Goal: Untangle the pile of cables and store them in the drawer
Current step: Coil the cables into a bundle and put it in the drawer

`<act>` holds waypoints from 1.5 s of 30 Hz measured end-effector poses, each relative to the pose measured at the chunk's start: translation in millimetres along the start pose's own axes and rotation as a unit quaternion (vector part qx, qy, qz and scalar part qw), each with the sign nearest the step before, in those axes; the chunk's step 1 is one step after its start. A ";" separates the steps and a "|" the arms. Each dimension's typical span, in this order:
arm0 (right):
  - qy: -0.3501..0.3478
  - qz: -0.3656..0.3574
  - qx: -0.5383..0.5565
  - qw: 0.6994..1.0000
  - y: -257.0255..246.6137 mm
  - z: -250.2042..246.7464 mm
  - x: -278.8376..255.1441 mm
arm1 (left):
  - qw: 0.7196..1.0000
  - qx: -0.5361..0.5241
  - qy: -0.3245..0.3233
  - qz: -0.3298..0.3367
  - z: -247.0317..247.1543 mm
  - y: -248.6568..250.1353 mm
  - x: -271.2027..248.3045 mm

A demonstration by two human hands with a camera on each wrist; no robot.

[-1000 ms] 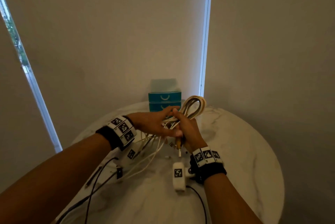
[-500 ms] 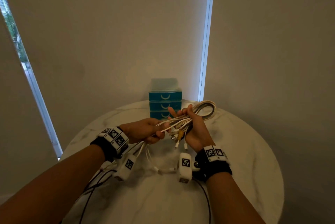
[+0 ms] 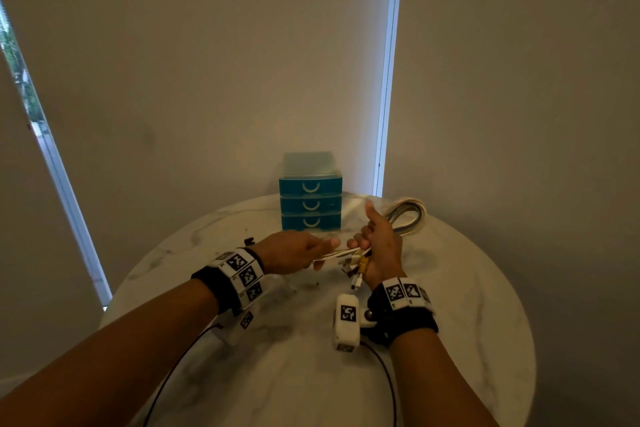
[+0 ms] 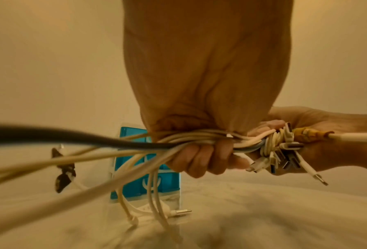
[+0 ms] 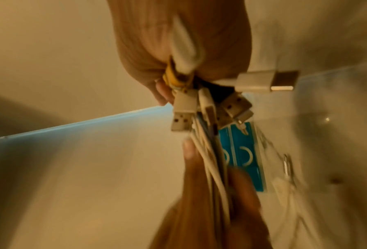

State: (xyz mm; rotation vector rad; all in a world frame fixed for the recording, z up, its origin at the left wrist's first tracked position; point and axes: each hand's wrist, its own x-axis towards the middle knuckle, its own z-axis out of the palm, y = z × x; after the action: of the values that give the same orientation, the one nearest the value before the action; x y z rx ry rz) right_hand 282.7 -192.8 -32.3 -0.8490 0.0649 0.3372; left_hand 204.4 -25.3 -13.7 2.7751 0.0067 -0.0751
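A bundle of white cables [image 3: 410, 215] is held over the round marble table [image 3: 485, 322], its loop sticking out far right. My right hand [image 3: 363, 243] grips the bundle near the plug ends, thumb up; several USB plugs and a yellow plug [image 3: 362, 262] hang below the fist. My left hand [image 3: 329, 246] sits just left of it. In the left wrist view its fingers [image 4: 199, 160] curl round the cable strands [image 4: 199, 136], which trail off to the left. The teal three-drawer unit [image 3: 310, 200] stands behind the hands, all drawers closed.
A small dark clip-like object [image 3: 248, 240] lies on the table left of the drawer unit. Black leads [image 3: 388, 374] from the wrist cameras run across the near tabletop. The table stands against closed blinds [image 3: 242, 80].
The loose strands that lay on the table have been drawn up into my hands. My right hand has turned thumb up and the loop has swung right. The left hand has slid along the strands.
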 end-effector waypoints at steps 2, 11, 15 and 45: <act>0.038 -0.005 0.001 0.999 -5.7 -5.3 2.0 | 1.000 0.004 -0.008 -0.024 -0.9 1.3 1.4; 0.145 -0.162 -0.252 0.943 -13.6 -8.5 3.7 | 0.984 0.168 0.053 0.027 -16.0 -11.2 -13.4; 0.127 -0.169 -0.395 0.894 -10.0 -5.3 2.2 | 0.979 0.154 0.008 0.132 -27.1 -11.9 -33.3; -0.273 0.227 -0.334 0.873 39.3 22.5 -16.4 | 0.971 0.214 0.025 0.100 -115.1 8.0 -9.4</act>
State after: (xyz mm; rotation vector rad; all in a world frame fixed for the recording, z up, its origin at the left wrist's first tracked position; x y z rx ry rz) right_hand 253.0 -156.4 -42.8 -1.3935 -0.4123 1.0783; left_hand 201.0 8.4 97.0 3.1894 -0.3099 0.0538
